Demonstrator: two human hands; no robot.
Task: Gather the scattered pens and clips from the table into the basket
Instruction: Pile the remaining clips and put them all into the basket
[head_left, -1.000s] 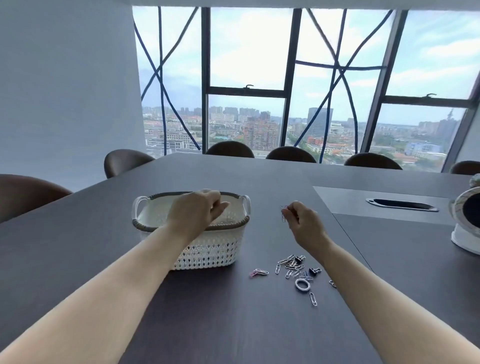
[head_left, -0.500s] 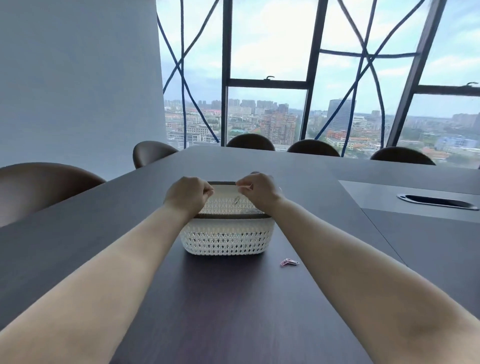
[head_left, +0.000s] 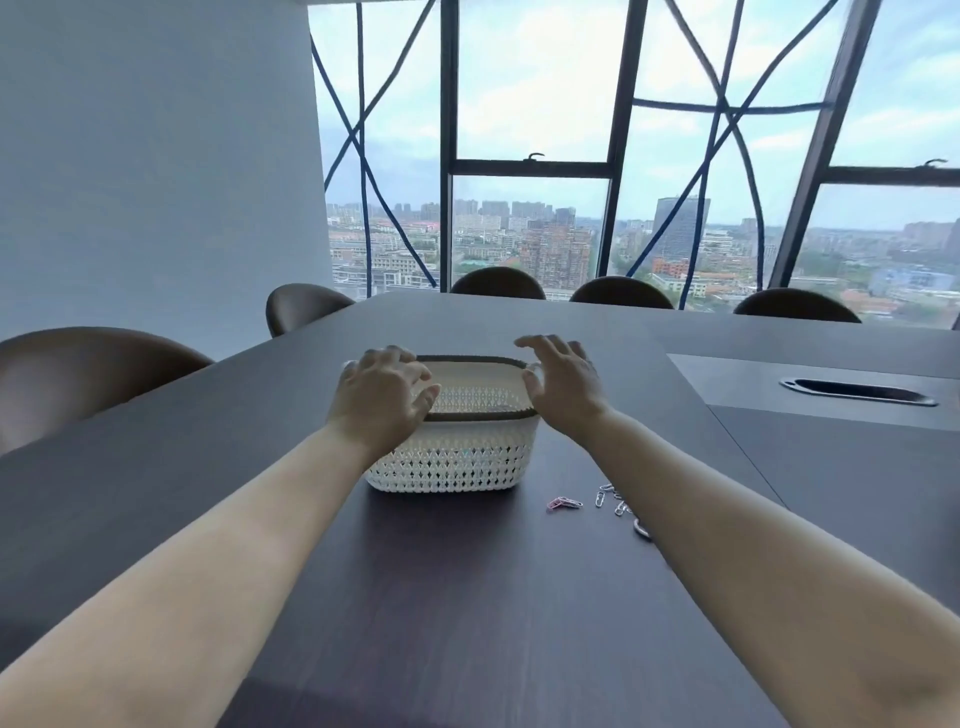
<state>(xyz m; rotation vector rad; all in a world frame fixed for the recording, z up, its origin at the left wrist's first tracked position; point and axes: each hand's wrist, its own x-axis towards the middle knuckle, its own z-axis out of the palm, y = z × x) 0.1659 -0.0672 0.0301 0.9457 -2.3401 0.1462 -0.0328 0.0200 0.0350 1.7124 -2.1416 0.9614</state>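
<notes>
Right now both my hands sit over the basket (head_left: 457, 462), a white lattice one with a dark rim, standing upright on the dark table (head_left: 441, 597). My left hand (head_left: 382, 397) covers the basket's left end, fingers loosely spread and curled down over the rim, holding nothing that I can see. My right hand (head_left: 563, 387) hovers at the right end, fingers (head_left: 535, 343) fanned wide and empty, thumb close to the rim; whether it touches I cannot tell. What lies inside the basket is mostly hidden by the near wall. On the table just right of the basket, near its front corner, lies a pink clip (head_left: 562, 503), and beside it a few silver clips (head_left: 610, 500), partly tucked under my right forearm. A metal ring (head_left: 641, 530) peeks out by that forearm too. Brown chairs (head_left: 498, 283) line the far edge.
</notes>
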